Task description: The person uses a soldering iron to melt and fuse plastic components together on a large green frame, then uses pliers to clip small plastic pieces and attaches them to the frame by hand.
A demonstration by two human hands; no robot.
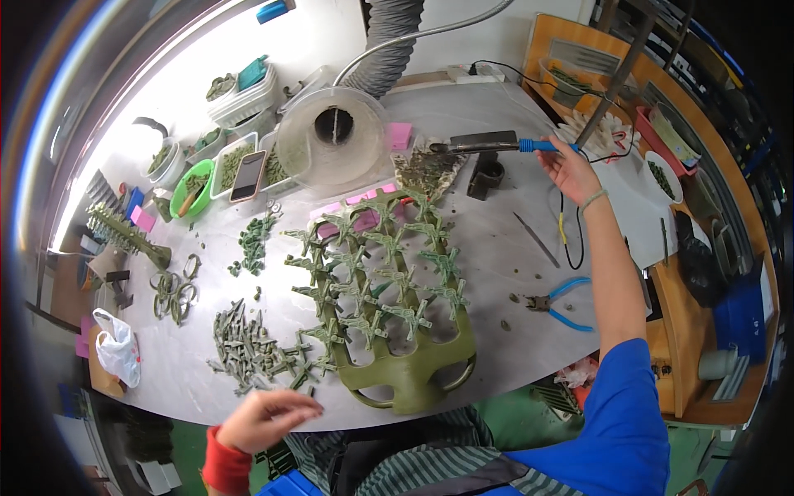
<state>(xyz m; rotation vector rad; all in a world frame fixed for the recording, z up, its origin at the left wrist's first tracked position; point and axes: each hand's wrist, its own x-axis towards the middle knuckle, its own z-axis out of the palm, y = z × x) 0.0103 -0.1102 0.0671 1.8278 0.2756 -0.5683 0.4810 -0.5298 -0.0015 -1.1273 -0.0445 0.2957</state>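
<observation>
My right hand (571,175) is closed around the blue handle of a soldering iron (542,145), reaching toward the back right of the table. The iron's dark metal front part points left, over a stained pad (426,169). My left hand (269,416) hovers by the front table edge, fingers stretched out and nothing visible in them. Between the hands lies a green wax-like frame (405,372) with several bars bearing star-shaped green pieces (409,318). Beside my left hand is a pile of small grey-green pieces (252,347).
Blue-handled cutters (571,306) and a thin pointed tool (536,240) lie on the right. A dark holder (485,175) stands near the iron. Behind the frame are a clear round hood (302,149), a phone (248,175) and a green bowl (178,197). Green rings (174,295) lie left.
</observation>
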